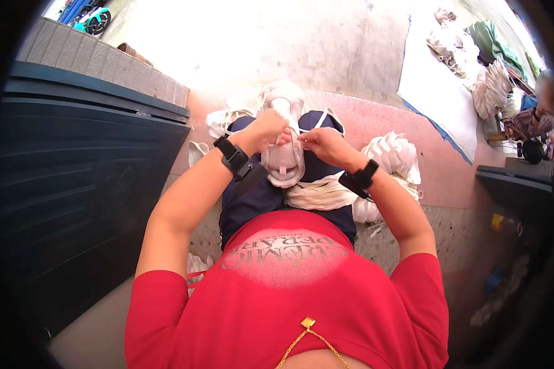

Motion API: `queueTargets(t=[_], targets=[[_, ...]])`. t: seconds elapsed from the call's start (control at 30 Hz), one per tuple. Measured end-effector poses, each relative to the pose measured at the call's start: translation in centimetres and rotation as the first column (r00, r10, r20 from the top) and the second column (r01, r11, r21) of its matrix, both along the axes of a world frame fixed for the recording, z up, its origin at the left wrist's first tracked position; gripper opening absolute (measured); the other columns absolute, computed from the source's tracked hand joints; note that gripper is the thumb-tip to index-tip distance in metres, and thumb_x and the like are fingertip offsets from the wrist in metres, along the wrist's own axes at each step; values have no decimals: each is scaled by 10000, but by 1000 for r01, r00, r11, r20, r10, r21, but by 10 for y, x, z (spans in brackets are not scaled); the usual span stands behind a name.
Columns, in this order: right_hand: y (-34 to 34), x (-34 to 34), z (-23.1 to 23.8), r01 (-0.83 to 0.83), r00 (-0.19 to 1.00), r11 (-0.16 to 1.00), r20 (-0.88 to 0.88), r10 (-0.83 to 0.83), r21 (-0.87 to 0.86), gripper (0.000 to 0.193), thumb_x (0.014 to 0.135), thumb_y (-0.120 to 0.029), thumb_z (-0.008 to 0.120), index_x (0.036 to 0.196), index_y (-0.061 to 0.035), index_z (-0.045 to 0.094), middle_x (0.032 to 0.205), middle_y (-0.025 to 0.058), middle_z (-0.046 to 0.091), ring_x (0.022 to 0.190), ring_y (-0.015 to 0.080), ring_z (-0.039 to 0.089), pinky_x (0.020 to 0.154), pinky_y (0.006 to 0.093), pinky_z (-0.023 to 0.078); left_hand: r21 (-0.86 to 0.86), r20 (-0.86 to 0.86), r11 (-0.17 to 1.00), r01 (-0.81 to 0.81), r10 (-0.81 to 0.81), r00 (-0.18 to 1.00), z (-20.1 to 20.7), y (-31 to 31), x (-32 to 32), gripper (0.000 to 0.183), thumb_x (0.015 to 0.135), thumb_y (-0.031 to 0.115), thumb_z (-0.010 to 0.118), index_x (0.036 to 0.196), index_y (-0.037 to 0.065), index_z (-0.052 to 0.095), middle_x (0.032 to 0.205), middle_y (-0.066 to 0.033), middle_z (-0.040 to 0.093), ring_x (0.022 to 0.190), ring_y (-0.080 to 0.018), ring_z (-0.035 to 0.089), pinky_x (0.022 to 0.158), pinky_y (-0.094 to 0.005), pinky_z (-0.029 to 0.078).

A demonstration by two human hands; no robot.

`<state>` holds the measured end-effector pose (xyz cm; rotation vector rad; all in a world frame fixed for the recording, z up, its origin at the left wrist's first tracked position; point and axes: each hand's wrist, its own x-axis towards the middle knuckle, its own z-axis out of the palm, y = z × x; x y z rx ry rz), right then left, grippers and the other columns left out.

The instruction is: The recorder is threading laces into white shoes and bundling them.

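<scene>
A pale pinkish-white shoe upper [282, 161] rests across my lap between my knees, its heel opening towards me. My left hand [269, 130] is closed over its left side, with fingers curled at the lacing edge. On the other side, my right hand [327, 146] pinches at the lacing edge; what lies between its fingertips is too small to make out. A white shoelace [327, 111] loops over my right knee just beyond that hand. A bundle of off-white laces [320, 194] lies across my right thigh, below my right hand.
Stacked white shoe uppers [391, 158] sit by my right knee, and more uppers [218, 123] lie beyond my left knee. A dark blue metal door [86, 184] stands at left. At far right, a person [529, 120] sits by heaped uppers [492, 89] and a white sheet [434, 92].
</scene>
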<state>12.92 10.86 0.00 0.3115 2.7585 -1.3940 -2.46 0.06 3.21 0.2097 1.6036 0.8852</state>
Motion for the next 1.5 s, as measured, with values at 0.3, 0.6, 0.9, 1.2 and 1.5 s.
queueTargets(t=[0.3,0.6,0.9,1.2,1.5], targets=[[12,-38,-28,107,988,931,-142,-61,348,131,746,-144,512,734,-91,631,837,75,598,878,251,532,740,418,409,284,-124,912,-294,339,933,-23,-7,24,168,868,135,473,910,-24,505,860,-93,570,758,-138,572,701,-234,473],[7,-52,-7,-62,990,757,-56,129,650,115,735,-137,519,699,-123,627,760,46,589,866,226,537,735,431,388,342,-81,897,-281,326,942,-25,-13,23,159,878,125,468,939,-17,505,891,-84,572,802,-128,565,727,-244,474],[13,-50,-26,198,979,951,-103,-178,237,217,744,-271,564,737,-64,625,763,147,606,762,296,592,674,397,452,263,-134,931,-254,296,946,-7,-20,13,150,863,127,493,925,-10,502,761,-58,578,664,-97,572,574,-204,472],[6,-48,-12,-127,990,880,114,83,457,240,757,-188,484,757,16,612,794,180,603,777,333,588,712,444,435,60,-822,990,126,-23,569,-22,-26,15,205,778,215,569,847,33,632,688,-133,619,638,-207,602,585,-312,459],[15,-39,-25,-66,982,982,-162,96,178,206,740,-136,454,766,3,604,797,190,590,786,357,564,727,414,442,-269,-906,888,373,-365,216,-26,-7,29,216,787,293,542,795,87,603,721,-157,615,686,-305,612,580,-409,478]])
